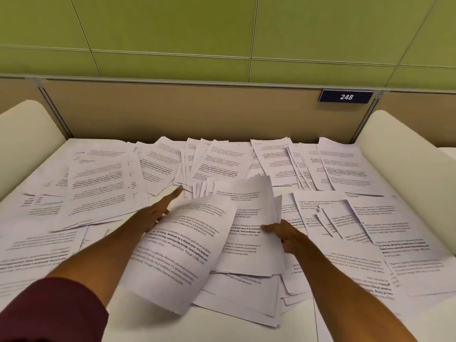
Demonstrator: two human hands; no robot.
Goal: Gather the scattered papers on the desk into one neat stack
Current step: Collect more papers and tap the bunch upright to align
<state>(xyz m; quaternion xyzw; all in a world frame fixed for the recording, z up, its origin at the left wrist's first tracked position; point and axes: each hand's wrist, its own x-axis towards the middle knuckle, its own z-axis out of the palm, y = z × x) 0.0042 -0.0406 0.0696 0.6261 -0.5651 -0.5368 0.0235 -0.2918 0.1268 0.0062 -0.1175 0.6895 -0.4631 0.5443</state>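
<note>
Printed white papers (98, 183) lie scattered over the white desk (128, 314), overlapping at many angles. In the middle a loose bundle of sheets (249, 243) is lifted and bent, its lower edges fanned out on the desk. My right hand (283, 233) grips the bundle's right edge, thumb on top. My left hand (158, 211) reaches forward with flat, straight fingers, partly hidden behind a curled sheet (180, 250) of the bundle; its fingertips lie near papers at the desk's centre.
A beige partition (197, 112) with a number plate reading 248 (346, 97) closes the back of the desk. Cream curved side panels stand at the left (22, 134) and right (404, 174). A green tiled wall rises behind.
</note>
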